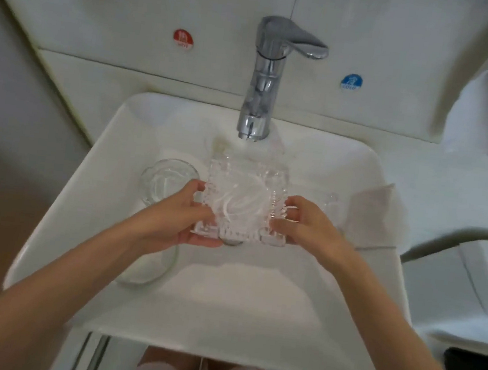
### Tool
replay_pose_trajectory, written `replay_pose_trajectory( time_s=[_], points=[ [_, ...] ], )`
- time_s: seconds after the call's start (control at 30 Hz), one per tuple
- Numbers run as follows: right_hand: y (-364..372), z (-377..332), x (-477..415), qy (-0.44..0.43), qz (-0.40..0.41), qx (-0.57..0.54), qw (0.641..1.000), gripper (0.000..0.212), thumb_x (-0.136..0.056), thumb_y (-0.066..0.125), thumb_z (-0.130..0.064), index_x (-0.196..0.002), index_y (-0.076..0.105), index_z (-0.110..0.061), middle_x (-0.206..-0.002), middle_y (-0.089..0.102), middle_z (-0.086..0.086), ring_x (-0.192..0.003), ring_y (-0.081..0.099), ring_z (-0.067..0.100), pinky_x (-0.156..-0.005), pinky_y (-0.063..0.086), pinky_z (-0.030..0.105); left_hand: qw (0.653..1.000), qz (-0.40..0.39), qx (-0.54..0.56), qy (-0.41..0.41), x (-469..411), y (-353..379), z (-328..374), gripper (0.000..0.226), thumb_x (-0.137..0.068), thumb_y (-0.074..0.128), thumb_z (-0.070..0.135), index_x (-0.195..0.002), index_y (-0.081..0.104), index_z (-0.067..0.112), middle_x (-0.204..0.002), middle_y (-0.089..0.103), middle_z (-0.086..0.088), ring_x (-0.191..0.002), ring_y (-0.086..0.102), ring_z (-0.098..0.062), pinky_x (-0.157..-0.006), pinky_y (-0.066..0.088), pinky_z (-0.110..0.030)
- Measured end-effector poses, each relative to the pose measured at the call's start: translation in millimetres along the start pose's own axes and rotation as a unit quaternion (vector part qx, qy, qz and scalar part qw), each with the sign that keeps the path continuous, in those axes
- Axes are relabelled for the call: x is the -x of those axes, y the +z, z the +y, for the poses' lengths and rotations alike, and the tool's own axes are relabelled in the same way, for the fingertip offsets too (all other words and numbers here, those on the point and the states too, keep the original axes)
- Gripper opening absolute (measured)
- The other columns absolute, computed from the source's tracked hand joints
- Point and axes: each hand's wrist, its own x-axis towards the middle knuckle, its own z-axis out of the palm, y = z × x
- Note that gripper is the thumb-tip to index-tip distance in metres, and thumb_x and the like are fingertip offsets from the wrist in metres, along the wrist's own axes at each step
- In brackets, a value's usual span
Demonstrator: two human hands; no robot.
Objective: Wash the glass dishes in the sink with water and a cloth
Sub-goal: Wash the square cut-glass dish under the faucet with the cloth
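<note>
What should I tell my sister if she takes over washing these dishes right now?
Left grip: holds the left edge of the square glass dish.
Right grip: holds its right edge.
The dish is above the sink, under the running tap.
A round glass bowl and a second round dish lie in the sink's left side.
The cloth lies at the right rim, in nobody's grip.
Done: square dish being rinsed.
Left: wipe it with the cloth, wash the round pieces, and shut the tap.
</note>
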Motion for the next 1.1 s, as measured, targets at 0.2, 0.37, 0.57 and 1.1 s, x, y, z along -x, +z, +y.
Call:
replay_pose_trajectory(
  time_s=[0.2, 0.37, 0.57, 1.1],
  points=[
    [0, 8, -6, -0.106, 0.024, 0.109, 0.988, 0.013, -0.086, 0.062, -0.013, -0.092, 0.051, -0.020, -0.074, 0.060, -0.010, -0.068, 0.060, 0.007, -0.058, 0.045, 0.015, 0.994, -0.002, -0.081, 0.071, -7, -5, -4, 0.035, -0.087, 0.045, -0.009, -0.114, 0.044, 0.014, -0.096, 0.058, -0.009, -0.078, 0.065, -0.024, -0.059, 0.059, -0.037],
    [-5, 15, -4, -0.128, 0.005, 0.112, 0.985, 0.019, -0.084, 0.067, -0.016, -0.093, 0.050, -0.018, -0.049, 0.055, -0.020, -0.055, 0.055, -0.002, -0.058, 0.046, 0.016, 0.988, 0.015, -0.087, 0.124, -8, -1, -17, 0.029, -0.092, 0.042, -0.003, -0.110, 0.049, 0.018, -0.099, 0.060, -0.009, -0.069, 0.066, -0.021, -0.058, 0.059, -0.036],
    [0, 8, 3, -0.143, -0.001, 0.170, 0.975, 0.026, -0.089, 0.052, -0.047, -0.093, 0.052, -0.021, -0.074, 0.057, -0.015, -0.065, 0.058, -0.003, -0.067, 0.053, 0.018, 0.987, 0.050, -0.045, 0.149, -5, -1, -21, 0.019, -0.092, 0.039, -0.001, -0.102, 0.052, 0.009, -0.089, 0.063, -0.010, -0.061, 0.064, -0.021, -0.051, 0.056, -0.030],
    [-7, -119, -11, -0.325, 0.214, -0.019, 0.921, 0.042, -0.101, 0.030, -0.037, -0.074, 0.055, -0.017, -0.056, 0.051, -0.005, -0.039, 0.038, 0.004, -0.037, 0.027, 0.014, 0.978, 0.055, -0.031, 0.198, -3, -1, -23, 0.020, -0.094, 0.040, 0.004, -0.107, 0.053, 0.011, -0.101, 0.069, -0.013, -0.073, 0.068, -0.023, -0.057, 0.055, -0.033]
  ],
)
